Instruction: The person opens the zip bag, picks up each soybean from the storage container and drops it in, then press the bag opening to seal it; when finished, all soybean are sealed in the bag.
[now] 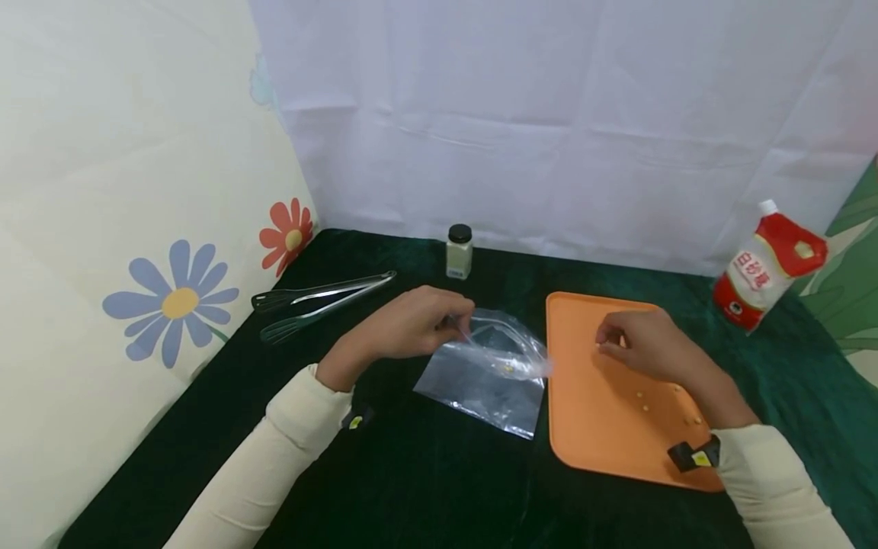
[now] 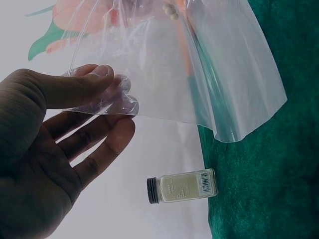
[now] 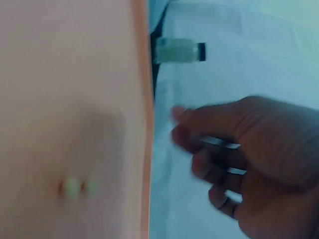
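Observation:
My left hand [image 1: 428, 320] pinches the edge of a clear plastic bag [image 1: 480, 389] between thumb and fingers and lifts its mouth. Inside the bag a few small pale round beans [image 2: 170, 11] show in the left wrist view. Over the orange tray [image 1: 583, 427], to the right of the bag, hangs my right hand [image 1: 648, 343]. Its thumb and index finger are brought together, and a tiny pale spot like one bean shows at the tips. The right wrist view blurs these fingertips. Several more beans [image 1: 645, 408] lie on the tray beneath the right forearm.
Behind the bag stands a small jar [image 1: 459, 255] with a black lid. Metal tongs [image 1: 322, 301] lie at the left on the dark green cloth [image 1: 439, 488]. A red and white pouch [image 1: 764, 267] with a white cap stands at the back right.

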`<state>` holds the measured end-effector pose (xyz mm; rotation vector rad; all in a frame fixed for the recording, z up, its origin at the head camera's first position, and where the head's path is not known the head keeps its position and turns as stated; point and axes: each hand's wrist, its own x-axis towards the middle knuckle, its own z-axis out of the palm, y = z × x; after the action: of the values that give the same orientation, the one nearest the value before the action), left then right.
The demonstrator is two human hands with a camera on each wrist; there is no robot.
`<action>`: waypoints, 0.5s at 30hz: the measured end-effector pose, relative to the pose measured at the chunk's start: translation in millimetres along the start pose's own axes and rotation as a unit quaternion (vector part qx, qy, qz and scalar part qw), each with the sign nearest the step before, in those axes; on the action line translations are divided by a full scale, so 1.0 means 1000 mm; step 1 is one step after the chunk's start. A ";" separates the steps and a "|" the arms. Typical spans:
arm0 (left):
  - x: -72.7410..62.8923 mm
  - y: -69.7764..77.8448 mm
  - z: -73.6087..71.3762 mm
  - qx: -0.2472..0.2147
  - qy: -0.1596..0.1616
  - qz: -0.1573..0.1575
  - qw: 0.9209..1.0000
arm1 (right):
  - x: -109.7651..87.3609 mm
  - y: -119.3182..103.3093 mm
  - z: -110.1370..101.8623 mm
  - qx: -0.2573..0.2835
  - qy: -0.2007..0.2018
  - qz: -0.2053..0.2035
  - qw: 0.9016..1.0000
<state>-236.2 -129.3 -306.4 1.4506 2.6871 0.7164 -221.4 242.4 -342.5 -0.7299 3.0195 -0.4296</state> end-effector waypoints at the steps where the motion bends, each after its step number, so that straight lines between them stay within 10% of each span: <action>1: 0.000 0.000 0.000 0.000 -0.001 0.000 1.000 | 0.000 -0.004 -0.001 0.033 0.020 -0.009 0.999; 8: 0.000 0.000 -0.001 0.000 -0.004 0.000 1.000 | -0.003 -0.041 -0.010 0.267 0.080 -0.052 0.959; 15: 0.001 0.000 0.000 -0.002 -0.009 0.002 1.000 | -0.004 -0.064 -0.005 0.331 0.062 -0.093 0.937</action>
<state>-236.2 -128.7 -306.4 1.4562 2.6692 0.7041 -189.2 191.3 -321.2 -0.9320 2.6135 -1.4442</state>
